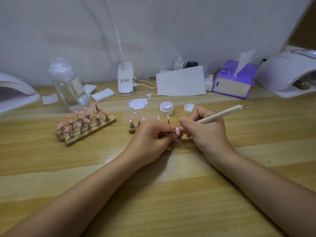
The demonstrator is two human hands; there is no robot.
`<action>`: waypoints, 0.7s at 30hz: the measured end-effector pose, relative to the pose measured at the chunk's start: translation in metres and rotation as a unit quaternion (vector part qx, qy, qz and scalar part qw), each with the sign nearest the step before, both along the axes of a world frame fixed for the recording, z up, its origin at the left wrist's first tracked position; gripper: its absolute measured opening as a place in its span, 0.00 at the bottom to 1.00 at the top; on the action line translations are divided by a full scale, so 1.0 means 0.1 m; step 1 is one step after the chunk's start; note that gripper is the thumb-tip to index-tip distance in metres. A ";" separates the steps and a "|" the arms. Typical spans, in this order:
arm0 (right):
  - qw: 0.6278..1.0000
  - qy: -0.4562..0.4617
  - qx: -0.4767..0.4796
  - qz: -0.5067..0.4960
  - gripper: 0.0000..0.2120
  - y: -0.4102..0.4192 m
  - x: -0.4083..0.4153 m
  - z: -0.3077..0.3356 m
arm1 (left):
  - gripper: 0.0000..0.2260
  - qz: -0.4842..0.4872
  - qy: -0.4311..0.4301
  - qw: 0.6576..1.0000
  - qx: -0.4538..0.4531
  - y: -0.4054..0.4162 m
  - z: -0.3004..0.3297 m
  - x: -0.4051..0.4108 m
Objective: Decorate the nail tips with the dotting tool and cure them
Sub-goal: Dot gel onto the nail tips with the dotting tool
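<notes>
- Working end of dotting tool (220, 114) hidden behind right hand (203, 129), which grips it.
- Left hand (152, 139) pinches dotted pink nail tip (177, 131) above surface (171, 194).
- Open jar (166, 108) holds white gel.

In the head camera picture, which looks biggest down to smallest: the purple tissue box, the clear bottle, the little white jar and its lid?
1. Purple tissue box and clear bottle: too alike to rank.
2. White jar.
3. Its lid, slightly smaller and partly hidden behind the right hand.
</notes>
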State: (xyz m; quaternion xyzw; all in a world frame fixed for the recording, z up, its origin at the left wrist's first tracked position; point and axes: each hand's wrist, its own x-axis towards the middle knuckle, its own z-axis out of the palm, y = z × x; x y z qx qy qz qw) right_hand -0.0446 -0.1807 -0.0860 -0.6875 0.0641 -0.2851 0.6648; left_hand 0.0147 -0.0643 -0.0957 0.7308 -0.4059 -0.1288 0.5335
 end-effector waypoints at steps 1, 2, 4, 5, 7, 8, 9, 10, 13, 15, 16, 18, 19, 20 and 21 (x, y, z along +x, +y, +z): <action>1.000 0.000 0.000 0.000 0.16 0.00 0.00 0.00 | 0.13 0.000 0.001 1.000 0.000 0.00 0.00 0.00; 1.000 0.000 0.000 0.002 0.16 0.00 0.00 0.00 | 0.13 0.000 0.002 1.000 0.000 0.00 0.00 0.00; 1.000 0.000 -0.001 0.000 0.16 -0.01 0.00 -0.01 | 0.13 0.001 0.002 1.000 0.002 0.00 0.00 0.00; 1.000 0.000 -0.002 -0.003 0.16 -0.01 0.00 -0.01 | 0.13 0.002 0.001 1.000 0.002 0.00 -0.01 0.00; 1.000 0.000 -0.001 -0.007 0.16 -0.01 0.01 -0.01 | 0.13 0.002 0.004 1.000 0.002 0.00 -0.01 0.00; 1.000 0.001 -0.001 -0.010 0.16 -0.01 0.02 -0.02 | 0.13 0.001 0.005 1.000 0.003 0.00 -0.01 0.00; 1.000 0.001 0.001 -0.016 0.16 -0.02 0.02 -0.03 | 0.12 0.000 0.005 1.000 0.004 0.00 -0.01 0.00; 1.000 0.001 0.007 -0.023 0.16 -0.03 0.03 -0.04 | 0.12 -0.002 0.003 1.000 0.006 0.00 -0.01 0.00; 0.999 -0.001 0.028 -0.035 0.17 -0.05 0.05 -0.05 | 0.12 -0.008 0.000 1.000 0.003 0.00 0.00 0.00; 0.999 -0.003 0.035 -0.031 0.17 -0.04 0.06 -0.05 | 0.13 -0.010 -0.004 1.000 0.003 0.00 0.00 0.00; 0.999 -0.004 0.034 -0.029 0.17 -0.04 0.06 -0.06 | 0.13 -0.010 -0.006 1.000 0.004 0.00 0.00 0.00; 0.999 -0.004 0.027 -0.026 0.17 -0.04 0.06 -0.06 | 0.13 -0.007 -0.007 1.000 0.006 0.00 -0.01 0.00; 0.999 -0.004 0.025 -0.025 0.17 -0.04 0.06 -0.06 | 0.12 -0.004 -0.008 1.000 0.008 0.00 -0.01 0.01; 0.999 -0.004 0.026 -0.022 0.17 -0.04 0.06 -0.06 | 0.12 -0.002 -0.009 1.000 0.009 0.00 -0.01 0.01; 0.999 -0.005 0.030 -0.019 0.17 -0.04 0.06 -0.06 | 0.12 -0.001 -0.011 1.000 0.010 0.00 -0.02 0.01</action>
